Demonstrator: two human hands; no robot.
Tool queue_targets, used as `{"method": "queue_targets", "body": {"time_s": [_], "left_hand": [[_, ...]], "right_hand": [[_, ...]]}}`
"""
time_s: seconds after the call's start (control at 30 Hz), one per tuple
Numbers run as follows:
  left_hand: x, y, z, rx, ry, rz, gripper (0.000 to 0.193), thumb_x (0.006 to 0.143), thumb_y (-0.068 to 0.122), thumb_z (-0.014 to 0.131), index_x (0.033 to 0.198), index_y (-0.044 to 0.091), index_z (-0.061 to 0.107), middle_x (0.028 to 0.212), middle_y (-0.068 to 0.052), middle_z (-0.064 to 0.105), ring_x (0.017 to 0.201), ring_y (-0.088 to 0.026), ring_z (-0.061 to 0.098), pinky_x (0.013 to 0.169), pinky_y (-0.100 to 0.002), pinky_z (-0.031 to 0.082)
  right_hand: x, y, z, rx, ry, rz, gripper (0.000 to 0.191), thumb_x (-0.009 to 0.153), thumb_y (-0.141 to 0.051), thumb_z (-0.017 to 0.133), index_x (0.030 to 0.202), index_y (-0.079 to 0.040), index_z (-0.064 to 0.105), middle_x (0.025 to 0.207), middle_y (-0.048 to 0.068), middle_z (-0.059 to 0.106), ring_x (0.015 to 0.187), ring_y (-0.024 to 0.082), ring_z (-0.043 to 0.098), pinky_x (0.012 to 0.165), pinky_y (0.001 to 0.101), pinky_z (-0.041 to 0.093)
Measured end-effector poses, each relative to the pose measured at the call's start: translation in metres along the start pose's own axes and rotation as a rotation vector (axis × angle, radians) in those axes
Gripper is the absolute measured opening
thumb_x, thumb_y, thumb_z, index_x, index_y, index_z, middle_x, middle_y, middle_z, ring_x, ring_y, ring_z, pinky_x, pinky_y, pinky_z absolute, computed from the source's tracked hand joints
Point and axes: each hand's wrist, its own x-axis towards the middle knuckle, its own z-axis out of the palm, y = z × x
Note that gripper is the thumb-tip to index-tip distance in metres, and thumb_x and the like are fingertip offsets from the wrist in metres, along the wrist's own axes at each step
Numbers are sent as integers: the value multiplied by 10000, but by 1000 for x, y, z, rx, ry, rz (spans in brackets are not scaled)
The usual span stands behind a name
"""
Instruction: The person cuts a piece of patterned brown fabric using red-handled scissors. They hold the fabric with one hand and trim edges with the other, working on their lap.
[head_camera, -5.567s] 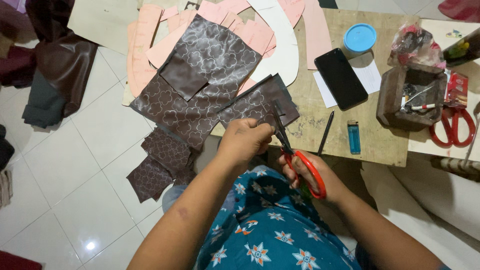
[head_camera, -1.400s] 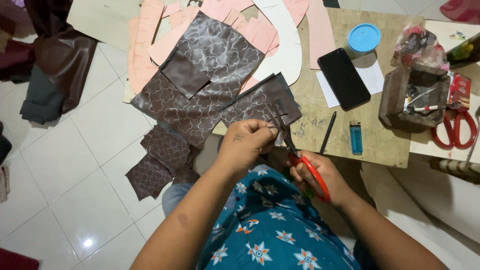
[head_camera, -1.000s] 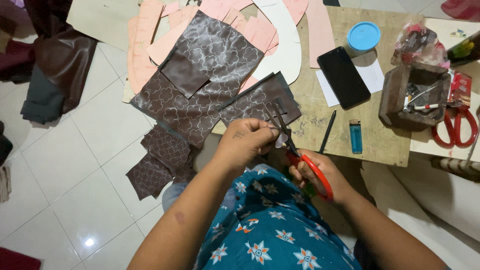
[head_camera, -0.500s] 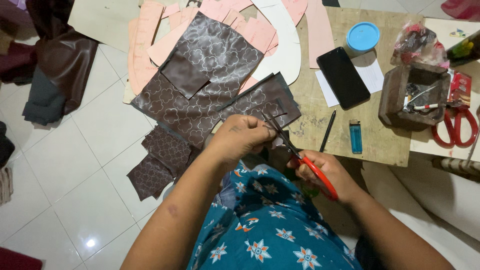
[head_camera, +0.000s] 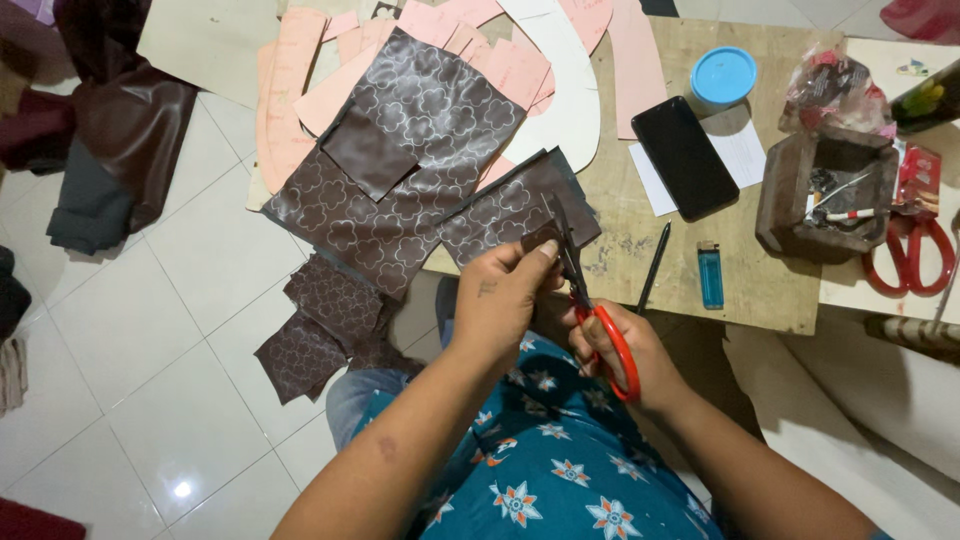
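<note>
My right hand (head_camera: 630, 350) grips red-handled scissors (head_camera: 598, 320), blades pointing up and away from me. My left hand (head_camera: 505, 295) pinches a small brown patterned piece of leather (head_camera: 542, 238) right at the blades. Both hands hover over my lap, just in front of the low wooden table's (head_camera: 740, 280) near edge. Behind my hands, a larger brown embossed leather sheet (head_camera: 400, 170) lies across the table's left part and hangs over its edge.
Pink paper patterns (head_camera: 500, 60) lie under the leather. A black phone (head_camera: 685, 155), blue lid (head_camera: 722, 75), pen (head_camera: 652, 268), blue lighter (head_camera: 710, 275), wooden box (head_camera: 825, 195) and a second pair of red scissors (head_camera: 910, 255) sit on the right. Leather offcuts (head_camera: 320, 325) lie on the white tiles.
My hands stay in nearly the same spot over my lap. The scissors have shifted slightly along the small leather piece, which my left hand has turned a little.
</note>
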Motion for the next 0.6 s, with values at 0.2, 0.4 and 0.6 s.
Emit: {"method": "queue_targets", "body": {"time_s": [0.2,0.4,0.6], "left_hand": [[-3,3,3,-32,-7,-45,253,949,219,690,828,-4,681,731,-72,688,602,-131,627,565,-264,513],[-5,6,7,-65,41,-119,254,931,230,691,804,11,671,704,-59,662,557,-147,605,515,-287,509],[-3,6,8,-43,82,-120,265,925,246,703,805,11,675,710,-68,673,581,-142,615,530,-283,516]], "right_hand": [[5,-5,3,-10,-15,43,449,1023,-436,515,1181,-19,566,886,37,598,757,123,557,714,266,502],[9,-9,7,-26,-19,49,404,1026,-408,486,1188,-43,545,940,37,591,813,122,563,773,281,515],[12,-11,9,-23,-29,48,411,1037,-405,477,1196,-33,548,931,37,581,793,126,554,758,287,516]]}}
